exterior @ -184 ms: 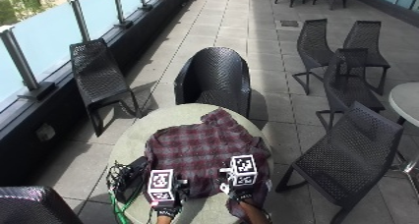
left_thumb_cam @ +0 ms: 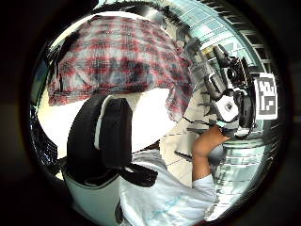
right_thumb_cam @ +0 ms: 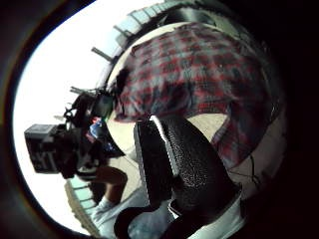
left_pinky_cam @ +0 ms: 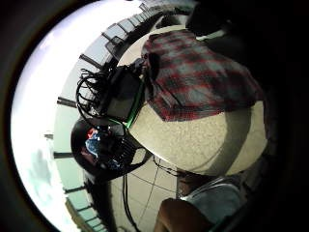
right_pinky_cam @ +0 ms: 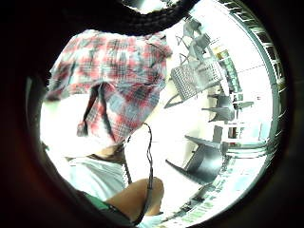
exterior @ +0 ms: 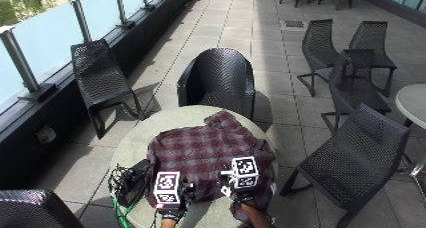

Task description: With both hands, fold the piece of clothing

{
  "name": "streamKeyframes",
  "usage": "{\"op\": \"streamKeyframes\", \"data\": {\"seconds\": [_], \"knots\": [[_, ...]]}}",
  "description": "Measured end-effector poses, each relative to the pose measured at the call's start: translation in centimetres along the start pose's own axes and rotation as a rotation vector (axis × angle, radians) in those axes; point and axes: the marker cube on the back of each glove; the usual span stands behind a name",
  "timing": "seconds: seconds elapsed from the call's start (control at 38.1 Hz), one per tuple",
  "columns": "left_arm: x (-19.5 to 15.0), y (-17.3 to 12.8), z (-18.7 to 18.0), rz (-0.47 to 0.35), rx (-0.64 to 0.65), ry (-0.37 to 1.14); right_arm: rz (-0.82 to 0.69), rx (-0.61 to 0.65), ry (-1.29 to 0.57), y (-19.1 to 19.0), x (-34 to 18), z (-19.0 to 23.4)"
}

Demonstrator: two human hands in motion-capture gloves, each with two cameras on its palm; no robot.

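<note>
Plaid shirt [exterior: 203, 155] flat on table [exterior: 133, 140]

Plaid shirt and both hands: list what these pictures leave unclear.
- Left hand and right hand: in the outside view, marker cubes cover the fingers, so whether they touch the plaid shirt cannot be told.
- The shirt's right side hangs over the table edge; how far is hidden.
- The black device with cables beside the shirt: too small to identify.
- Palm views: fingers block part of the shirt's near hem.
</note>
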Motion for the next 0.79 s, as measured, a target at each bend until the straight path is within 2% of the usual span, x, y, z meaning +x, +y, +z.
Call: {"op": "streamKeyframes", "data": {"seconds": [0.05,0.1,0.18,0.31,0.52,0.6,0.68,0.79], "knots": [[0.7,1.1,0.5,0.001,-0.104,0.046,-0.006,-0.014,-0.001,0.0,-0.2,0.0],[0.8,1.3,0.9,0.004,-0.137,0.059,-0.011,-0.02,0.001,0.0,-0.2,0.0],[0.5,0.9,1.4,0.007,-0.143,0.056,-0.009,-0.017,0.011,-0.1,-0.2,0.0],[0.7,1.4,0.2,0.009,-0.145,0.055,-0.017,-0.033,0.013,0.4,0.1,-0.4],[-0.1,1.7,0.9,-0.018,-0.088,0.017,-0.012,-0.039,0.026,1.2,1.9,0.5],[-0.5,1.7,2.6,-0.035,-0.074,-0.001,0.003,-0.038,0.027,1.2,2.9,1.8],[-0.9,1.1,5.8,-0.039,-0.071,-0.001,0.024,-0.064,0.039,1.1,4.1,4.2],[-1.3,0.9,9.1,-0.045,-0.152,0.004,0.038,-0.161,0.027,0.7,5.3,7.8]]}}
